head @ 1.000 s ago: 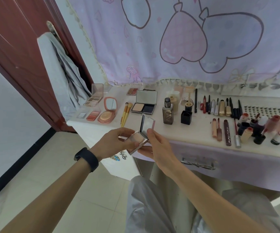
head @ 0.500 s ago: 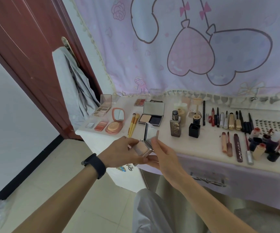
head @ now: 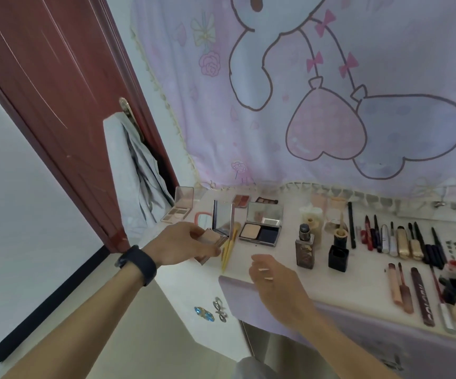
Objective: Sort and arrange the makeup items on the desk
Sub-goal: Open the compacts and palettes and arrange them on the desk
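At the far left of the desk (head: 284, 251), an eyeshadow palette (head: 179, 213) stands open with its clear lid up. Just right of it my left hand (head: 183, 246), a dark band (head: 136, 265) on the wrist, grips the base of a small mirrored compact (head: 221, 222), with the fingers curled round its near end. The lid stands upright and open. The compact hovers over the left part of the desk and hides most of a round pink compact (head: 203, 220) behind it. I cannot tell whether its base touches the surface.

Just right of and below it lie the yellow brushes (head: 227, 251), one end close to the desk's near edge. Right again sits the black powder palette (head: 262, 231), also open. My right hand (head: 274, 277) hangs above the near edge, fingers loosely bent and holding nothing. To its right stand a brown bottle (head: 305, 250) and a black square bottle (head: 338, 257), then the row of pencils and lipsticks (head: 393, 239).

My worries from here:
- **Raised lid:** it sticks up like a lever, so setting the compact down carelessly could clip the round pink compact.
- **Brushes:** a nudge could roll them off the near edge.
- **One-ended grip:** I hold only one end of the compact, so a tilt could let it slip.
- **Free hand:** a loose sweep to the right could topple the tall brown bottle.
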Action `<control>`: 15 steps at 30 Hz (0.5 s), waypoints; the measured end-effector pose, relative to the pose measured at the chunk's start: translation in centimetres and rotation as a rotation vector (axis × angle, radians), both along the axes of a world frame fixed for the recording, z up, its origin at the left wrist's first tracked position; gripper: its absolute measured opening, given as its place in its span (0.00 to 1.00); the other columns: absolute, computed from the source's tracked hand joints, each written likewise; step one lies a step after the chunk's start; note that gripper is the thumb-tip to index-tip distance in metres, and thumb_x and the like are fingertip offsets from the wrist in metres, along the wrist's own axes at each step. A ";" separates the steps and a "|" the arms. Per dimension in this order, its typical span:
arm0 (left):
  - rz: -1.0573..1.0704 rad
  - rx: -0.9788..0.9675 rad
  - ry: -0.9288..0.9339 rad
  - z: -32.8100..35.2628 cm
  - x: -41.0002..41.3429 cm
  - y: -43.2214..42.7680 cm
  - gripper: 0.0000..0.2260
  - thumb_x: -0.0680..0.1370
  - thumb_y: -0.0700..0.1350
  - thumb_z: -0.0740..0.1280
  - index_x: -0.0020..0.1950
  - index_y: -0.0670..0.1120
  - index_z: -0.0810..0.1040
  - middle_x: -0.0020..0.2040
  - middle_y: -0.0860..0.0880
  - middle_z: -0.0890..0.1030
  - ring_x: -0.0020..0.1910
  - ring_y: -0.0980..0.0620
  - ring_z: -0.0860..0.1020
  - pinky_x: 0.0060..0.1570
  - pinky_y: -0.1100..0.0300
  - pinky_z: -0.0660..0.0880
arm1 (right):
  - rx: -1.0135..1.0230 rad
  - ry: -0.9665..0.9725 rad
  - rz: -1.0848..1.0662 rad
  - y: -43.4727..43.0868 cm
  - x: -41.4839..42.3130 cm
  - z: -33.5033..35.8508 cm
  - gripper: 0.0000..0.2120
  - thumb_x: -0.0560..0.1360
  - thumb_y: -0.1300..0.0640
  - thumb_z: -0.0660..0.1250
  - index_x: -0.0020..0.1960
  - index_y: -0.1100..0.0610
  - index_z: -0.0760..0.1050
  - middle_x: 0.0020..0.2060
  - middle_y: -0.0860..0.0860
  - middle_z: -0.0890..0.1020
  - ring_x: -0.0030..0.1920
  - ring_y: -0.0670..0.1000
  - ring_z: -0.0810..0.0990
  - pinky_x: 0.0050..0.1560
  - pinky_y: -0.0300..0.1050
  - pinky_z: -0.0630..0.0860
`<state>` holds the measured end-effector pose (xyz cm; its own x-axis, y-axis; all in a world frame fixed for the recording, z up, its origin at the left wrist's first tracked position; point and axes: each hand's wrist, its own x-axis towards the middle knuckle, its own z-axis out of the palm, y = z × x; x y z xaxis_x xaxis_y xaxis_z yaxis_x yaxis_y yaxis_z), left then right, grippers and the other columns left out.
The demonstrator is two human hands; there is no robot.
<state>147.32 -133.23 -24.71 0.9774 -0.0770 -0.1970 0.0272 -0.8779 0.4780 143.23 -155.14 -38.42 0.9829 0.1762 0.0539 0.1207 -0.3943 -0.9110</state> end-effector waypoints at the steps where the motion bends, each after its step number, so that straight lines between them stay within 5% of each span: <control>1: 0.027 -0.002 -0.011 0.6 0.6 0.5 0.22 0.65 0.62 0.77 0.50 0.48 0.82 0.47 0.54 0.84 0.45 0.55 0.81 0.46 0.62 0.74 | -0.175 -0.071 0.006 0.0 0.2 -0.5 0.17 0.83 0.44 0.57 0.70 0.43 0.70 0.63 0.38 0.75 0.64 0.41 0.74 0.62 0.34 0.69; 5: 0.122 0.005 -0.113 2.9 5.1 1.6 0.21 0.67 0.65 0.75 0.44 0.47 0.85 0.43 0.52 0.85 0.46 0.51 0.82 0.46 0.58 0.75 | -0.596 -0.284 0.061 -0.1 2.4 -1.3 0.21 0.84 0.45 0.52 0.72 0.52 0.68 0.70 0.45 0.69 0.71 0.48 0.62 0.64 0.40 0.72; 8: 0.185 0.004 -0.136 3.2 9.6 1.6 0.22 0.67 0.65 0.74 0.43 0.46 0.85 0.44 0.49 0.84 0.44 0.49 0.81 0.41 0.57 0.76 | -0.785 -0.387 0.105 -0.2 3.4 -1.4 0.20 0.83 0.44 0.51 0.64 0.55 0.72 0.65 0.49 0.73 0.68 0.51 0.68 0.57 0.41 0.75; 11: 0.241 0.040 -0.114 2.6 13.9 1.7 0.24 0.67 0.65 0.73 0.45 0.43 0.80 0.45 0.47 0.81 0.42 0.50 0.78 0.34 0.58 0.72 | -0.801 -0.487 0.091 -0.5 4.1 -1.5 0.19 0.80 0.43 0.54 0.56 0.53 0.76 0.57 0.48 0.77 0.59 0.51 0.76 0.53 0.40 0.76; 15: 0.293 0.031 -0.069 0.9 19.0 1.6 0.20 0.66 0.61 0.73 0.40 0.48 0.73 0.41 0.49 0.77 0.39 0.51 0.76 0.32 0.61 0.68 | -0.740 -0.418 0.181 -0.8 5.4 -1.7 0.22 0.80 0.41 0.51 0.65 0.53 0.71 0.66 0.48 0.71 0.67 0.51 0.69 0.66 0.43 0.69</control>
<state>166.34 -131.61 -23.81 0.9682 0.2152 -0.1277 0.2500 -0.8517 0.4605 148.65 -155.95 -40.11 0.8613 0.4607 0.2143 0.5067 -0.8103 -0.2945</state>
